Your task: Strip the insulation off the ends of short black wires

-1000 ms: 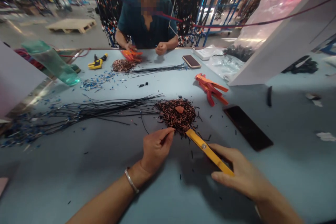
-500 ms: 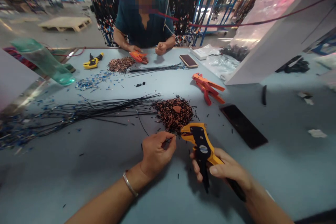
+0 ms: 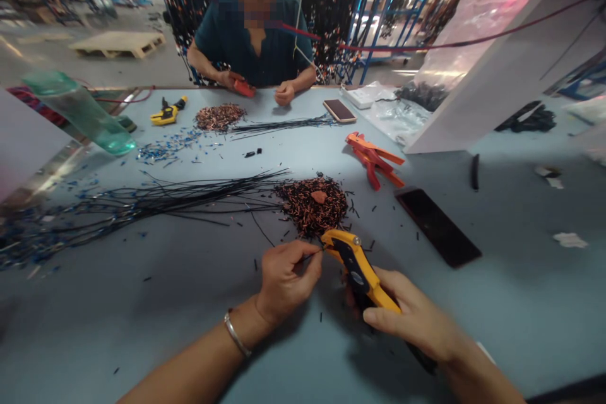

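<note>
A thin black wire (image 3: 310, 257) is pinched between the thumb and fingers of my left hand (image 3: 290, 274), which wears a silver bangle. Its tip reaches the jaws of a yellow and black wire stripper (image 3: 355, 265). My right hand (image 3: 402, 306) is wrapped round the stripper's handles, thumb on top. Just beyond the jaws lies a heap of black insulation bits and copper-coloured pieces (image 3: 315, 207). To the left stretches a bundle of long black wires (image 3: 189, 196) with blue-tipped ends.
Red-orange wire strippers (image 3: 374, 158) and a dark phone (image 3: 438, 225) lie to the right. Across the table (image 3: 189, 328) a co-worker (image 3: 253, 38) holds a red tool. Another phone (image 3: 339, 110), a yellow tool (image 3: 166, 112) and a green bottle (image 3: 78, 110) are farther back.
My right hand has tilted the wire stripper and its jaws have come to the wire's tip. My left hand shifted slightly right. The co-worker's red tool moved back and left.
</note>
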`<state>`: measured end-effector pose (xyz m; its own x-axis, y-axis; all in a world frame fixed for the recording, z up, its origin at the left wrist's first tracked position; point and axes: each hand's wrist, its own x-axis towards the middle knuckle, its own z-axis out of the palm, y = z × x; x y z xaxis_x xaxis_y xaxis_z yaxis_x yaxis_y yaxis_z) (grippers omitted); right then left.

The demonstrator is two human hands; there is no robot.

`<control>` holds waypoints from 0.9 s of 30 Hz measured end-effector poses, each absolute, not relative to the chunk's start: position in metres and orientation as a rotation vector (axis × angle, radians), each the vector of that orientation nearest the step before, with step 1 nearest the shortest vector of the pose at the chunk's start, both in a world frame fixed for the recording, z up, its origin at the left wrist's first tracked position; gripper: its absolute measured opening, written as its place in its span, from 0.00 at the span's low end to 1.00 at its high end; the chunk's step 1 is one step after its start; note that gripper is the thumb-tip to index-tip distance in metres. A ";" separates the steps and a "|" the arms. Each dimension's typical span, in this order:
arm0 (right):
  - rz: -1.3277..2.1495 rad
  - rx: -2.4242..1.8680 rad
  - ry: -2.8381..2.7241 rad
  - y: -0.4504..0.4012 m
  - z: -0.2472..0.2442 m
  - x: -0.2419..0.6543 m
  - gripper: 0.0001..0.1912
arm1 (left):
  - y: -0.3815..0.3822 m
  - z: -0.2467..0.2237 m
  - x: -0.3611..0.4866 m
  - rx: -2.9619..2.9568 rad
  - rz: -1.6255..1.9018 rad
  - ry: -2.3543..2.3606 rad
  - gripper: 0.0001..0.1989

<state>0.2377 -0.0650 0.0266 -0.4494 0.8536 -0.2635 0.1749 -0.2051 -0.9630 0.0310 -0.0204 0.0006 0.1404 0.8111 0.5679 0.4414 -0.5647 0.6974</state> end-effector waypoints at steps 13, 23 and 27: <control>2.189 -0.788 -0.715 -0.064 -0.002 0.227 0.23 | -0.019 -0.001 0.030 2.022 1.362 1.338 0.08; 2.140 -0.801 -0.691 -0.063 -0.005 0.230 0.22 | -0.018 -0.003 0.031 1.998 1.361 1.356 0.07; 2.114 -0.845 -0.789 -0.063 -0.006 0.229 0.23 | -0.018 -0.004 0.031 2.009 1.359 1.356 0.07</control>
<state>0.2291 -0.0634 -0.0057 -0.5292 0.7869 -0.3175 -0.3862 -0.5566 -0.7356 0.0308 -0.0184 -0.0036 0.0763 0.8563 0.5108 0.5093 -0.4739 0.7184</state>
